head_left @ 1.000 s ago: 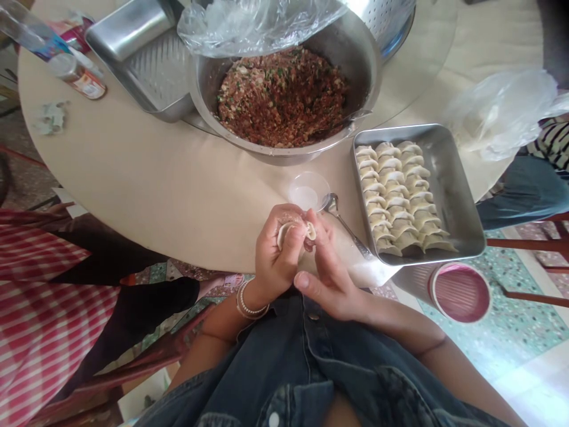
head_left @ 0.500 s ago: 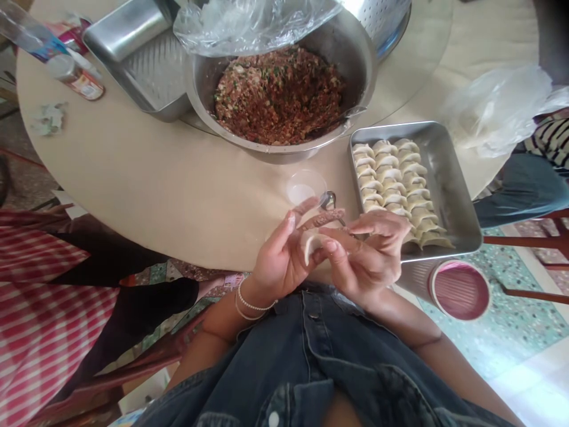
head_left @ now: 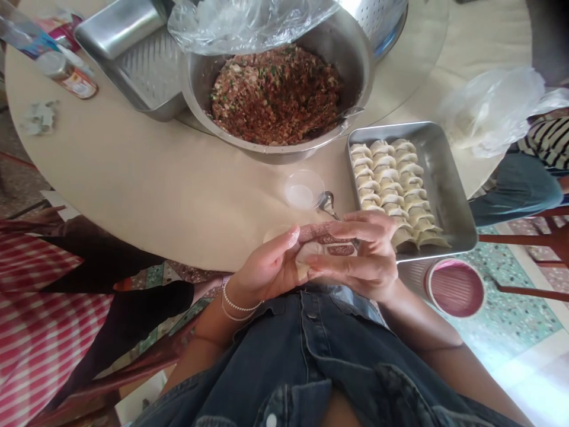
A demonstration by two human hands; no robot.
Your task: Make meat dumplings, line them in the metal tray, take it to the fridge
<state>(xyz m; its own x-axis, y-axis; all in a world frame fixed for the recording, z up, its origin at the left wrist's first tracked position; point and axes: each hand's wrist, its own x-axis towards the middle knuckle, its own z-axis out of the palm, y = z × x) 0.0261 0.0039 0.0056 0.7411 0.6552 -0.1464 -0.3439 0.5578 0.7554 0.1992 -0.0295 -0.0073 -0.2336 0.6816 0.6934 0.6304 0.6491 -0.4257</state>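
A white dumpling (head_left: 307, 254) lies between my two hands, close to the table's near edge. My left hand (head_left: 267, 265) cradles it on the palm and fingers. The thumb and fingers of my right hand (head_left: 372, 256) close on its right side, partly covering it. Just beyond my fingers, a metal spoon (head_left: 328, 201) rests beside a small clear plastic dish (head_left: 303, 191). To the right, a metal tray (head_left: 451, 204) holds rows of folded dumplings (head_left: 393, 181), and my right fingers overlap its near left corner from this viewpoint.
A large steel bowl (head_left: 368, 89) of meat filling (head_left: 275, 95) stands ahead, partly under plastic film (head_left: 249, 26). Another metal tray (head_left: 128, 71) and a jar (head_left: 66, 72) are at left. A plastic bag (head_left: 498, 110) lies right; a pink-lined bin (head_left: 457, 287) stands below. People sit on both sides.
My right hand has shifted slightly left, and its fingers now lie flatter over the dumpling. My left hand has turned a little, with its fingers now behind the right ones.
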